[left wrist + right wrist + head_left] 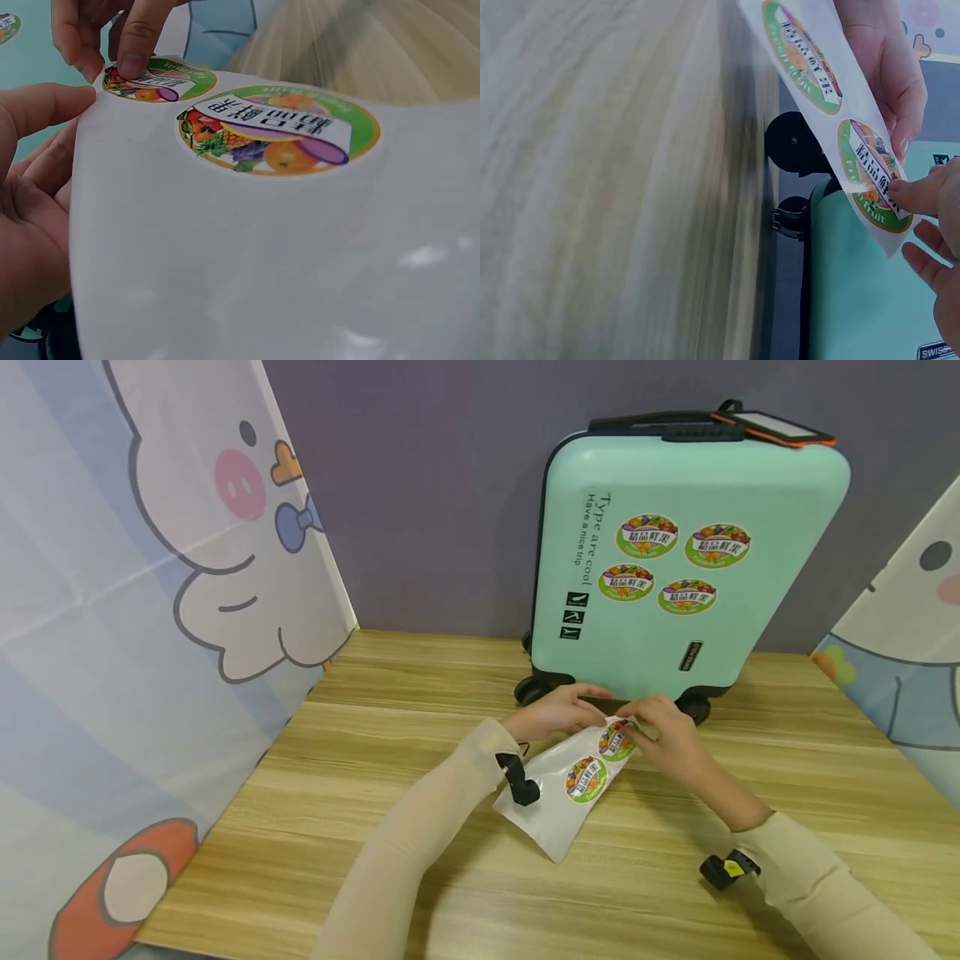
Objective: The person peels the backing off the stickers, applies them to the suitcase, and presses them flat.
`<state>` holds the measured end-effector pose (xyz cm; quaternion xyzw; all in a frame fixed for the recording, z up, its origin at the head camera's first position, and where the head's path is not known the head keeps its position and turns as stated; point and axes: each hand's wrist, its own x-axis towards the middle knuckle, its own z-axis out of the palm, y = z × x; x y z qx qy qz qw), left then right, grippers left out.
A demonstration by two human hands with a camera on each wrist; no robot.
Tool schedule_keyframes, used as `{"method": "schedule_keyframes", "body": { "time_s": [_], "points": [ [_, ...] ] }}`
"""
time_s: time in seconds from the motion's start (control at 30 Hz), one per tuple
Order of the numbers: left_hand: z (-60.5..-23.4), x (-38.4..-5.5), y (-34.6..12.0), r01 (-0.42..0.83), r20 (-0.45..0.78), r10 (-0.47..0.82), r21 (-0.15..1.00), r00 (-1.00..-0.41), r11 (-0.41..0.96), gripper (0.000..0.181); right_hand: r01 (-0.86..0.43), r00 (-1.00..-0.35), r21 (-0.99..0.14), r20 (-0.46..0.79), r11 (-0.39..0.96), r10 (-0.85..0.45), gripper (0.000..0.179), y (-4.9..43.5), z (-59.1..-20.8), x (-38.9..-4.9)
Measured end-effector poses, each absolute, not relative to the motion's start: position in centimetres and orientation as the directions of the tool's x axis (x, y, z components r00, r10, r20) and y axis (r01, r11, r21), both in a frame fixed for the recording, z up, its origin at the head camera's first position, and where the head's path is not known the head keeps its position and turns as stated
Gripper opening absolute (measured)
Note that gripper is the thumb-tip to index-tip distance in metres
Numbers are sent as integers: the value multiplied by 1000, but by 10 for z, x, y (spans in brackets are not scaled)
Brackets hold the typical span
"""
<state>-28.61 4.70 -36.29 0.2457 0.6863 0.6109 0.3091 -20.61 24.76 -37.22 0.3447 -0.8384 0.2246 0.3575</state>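
Note:
A white sheet of stickers [558, 822] is held at a slant in front of a mint-green suitcase [637, 652]. Two oval fruit stickers, a nearer one [587, 779] and one by the far corner [196, 79], show on it. My left hand [557, 713] grips the sheet's far left edge, thumb at the edge and fingers behind. At the far corner my right hand [939, 217] pinches the sheet, its thumb on top of the corner sticker and other fingers at the underside. Four similar stickers, one at upper left [647, 537], are on the suitcase front.
The suitcase stands upright on black wheels [693, 706] at the back of the wooden table [360, 793]. A black and orange flat tag [776, 428] lies on its top by the handle. Cartoon-printed cloths [75, 635] flank the table, with a grey wall [420, 502] behind.

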Motion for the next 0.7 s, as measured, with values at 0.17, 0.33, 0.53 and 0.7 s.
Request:
{"method": "schedule_keyframes", "body": {
  "time_s": [0.17, 0.33, 0.53, 0.7],
  "points": [
    [-363, -285, 46, -76, -137, 714, 990, -686, 117, 48, -740, -494, -154, 785, 655, -374, 39, 246, -368, -203],
    [-362, -285, 45, -110, -154, 710, 988, -687, 108, 47, -746, -485, -157, 795, 647, -366, 39, 245, -365, -200],
    [-359, -287, 43, -95, -141, 724, 990, -675, 105, 48, -790, -467, -143, 771, 596, -433, 44, 246, -360, -200],
    [-356, -285, 41, -89, -133, 752, 991, -645, 99, 52, -845, -430, -136, 748, 517, -505, 29, 248, -358, -200]
  ]
}}
